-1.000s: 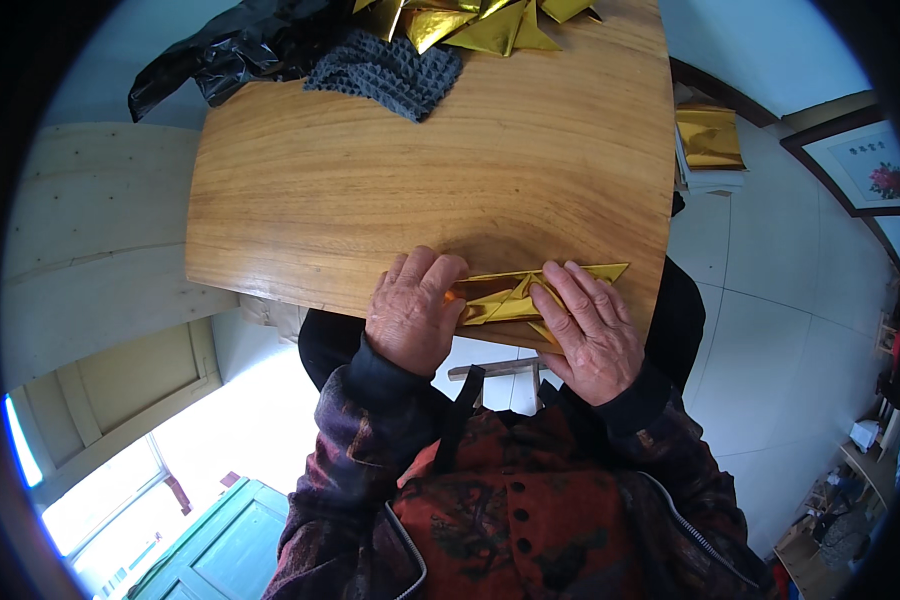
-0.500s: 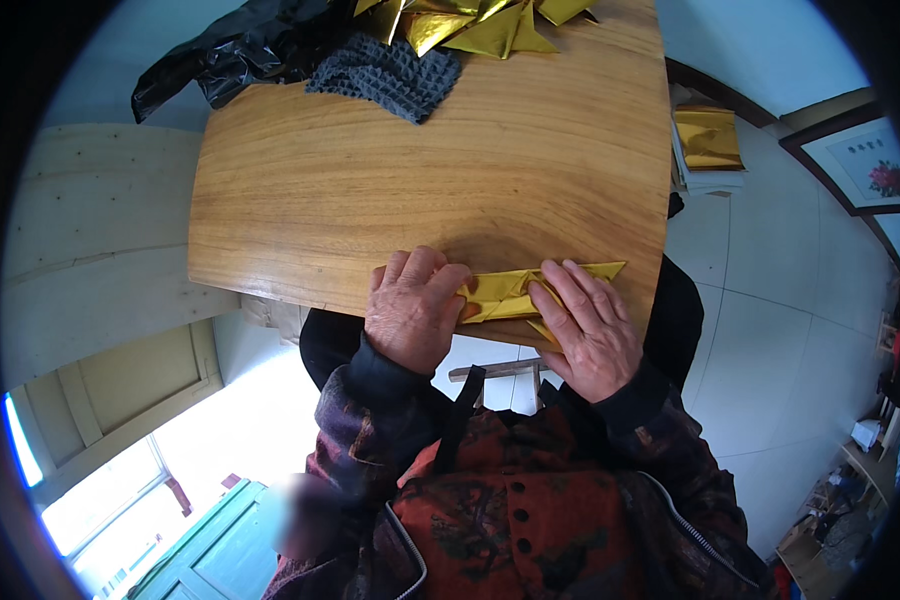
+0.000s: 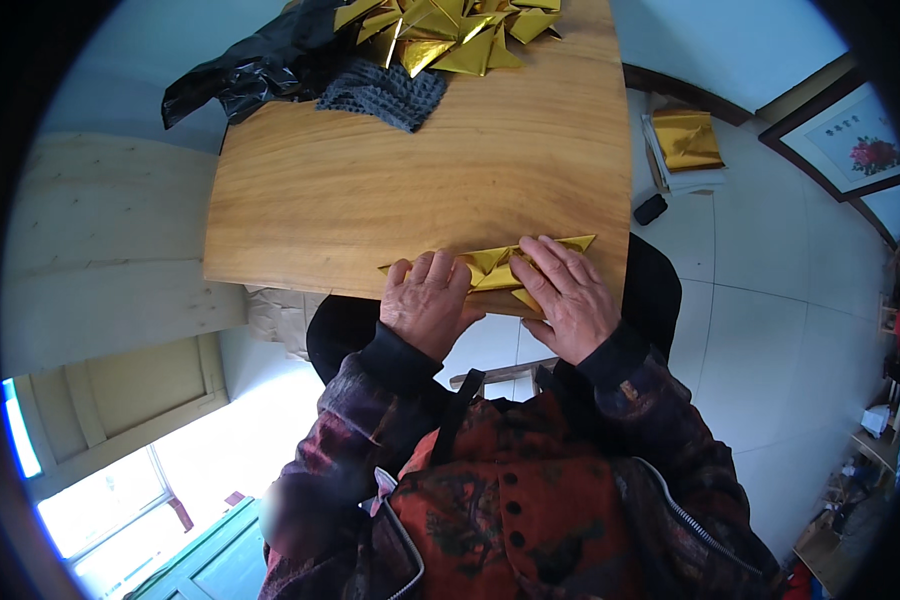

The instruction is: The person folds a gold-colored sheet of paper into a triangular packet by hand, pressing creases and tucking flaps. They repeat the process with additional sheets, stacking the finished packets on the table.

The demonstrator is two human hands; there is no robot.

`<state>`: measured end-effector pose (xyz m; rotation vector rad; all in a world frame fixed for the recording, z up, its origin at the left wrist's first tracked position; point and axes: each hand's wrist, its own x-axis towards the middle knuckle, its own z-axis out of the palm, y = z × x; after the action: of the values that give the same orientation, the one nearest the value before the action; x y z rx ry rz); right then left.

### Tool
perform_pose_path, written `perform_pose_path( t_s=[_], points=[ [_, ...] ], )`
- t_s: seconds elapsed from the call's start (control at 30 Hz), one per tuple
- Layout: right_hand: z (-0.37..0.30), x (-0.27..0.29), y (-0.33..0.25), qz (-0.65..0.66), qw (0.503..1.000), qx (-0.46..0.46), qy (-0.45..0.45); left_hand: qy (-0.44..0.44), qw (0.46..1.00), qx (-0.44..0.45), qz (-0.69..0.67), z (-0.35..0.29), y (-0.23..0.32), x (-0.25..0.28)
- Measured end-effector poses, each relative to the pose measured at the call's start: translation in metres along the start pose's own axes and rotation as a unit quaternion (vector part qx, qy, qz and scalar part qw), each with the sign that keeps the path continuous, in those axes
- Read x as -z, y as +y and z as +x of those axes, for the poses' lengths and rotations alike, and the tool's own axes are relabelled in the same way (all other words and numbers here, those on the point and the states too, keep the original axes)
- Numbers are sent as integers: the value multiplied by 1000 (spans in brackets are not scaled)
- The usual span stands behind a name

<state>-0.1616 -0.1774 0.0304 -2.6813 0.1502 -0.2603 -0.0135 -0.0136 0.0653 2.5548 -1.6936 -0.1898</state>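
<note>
Here, the left hand (image 3: 425, 308) curls on folded gold foil (image 3: 488, 270) at the near edge of the table (image 3: 370, 190), whether pinching I cannot tell; the right hand (image 3: 570, 300) lies spread on the foil; gold pieces (image 3: 435, 20) lie toward the table's far end.

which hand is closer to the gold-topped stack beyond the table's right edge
Right: the right hand rests on the folded gold paper, with the stack ahead and to its right; the left hand is farther away, at the paper's left part.
</note>
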Motion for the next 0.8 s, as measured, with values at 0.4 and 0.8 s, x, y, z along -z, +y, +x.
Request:
perform_pose_path(
  t_s=[0.4,0.8],
  points=[
    [-5,-8,4,-23,1000,8,-2,19,994,-60,86,5,-10,-18],
    [-7,-12,5,-35,999,12,14,-48,994,14,97,3,22,0]
  ],
)
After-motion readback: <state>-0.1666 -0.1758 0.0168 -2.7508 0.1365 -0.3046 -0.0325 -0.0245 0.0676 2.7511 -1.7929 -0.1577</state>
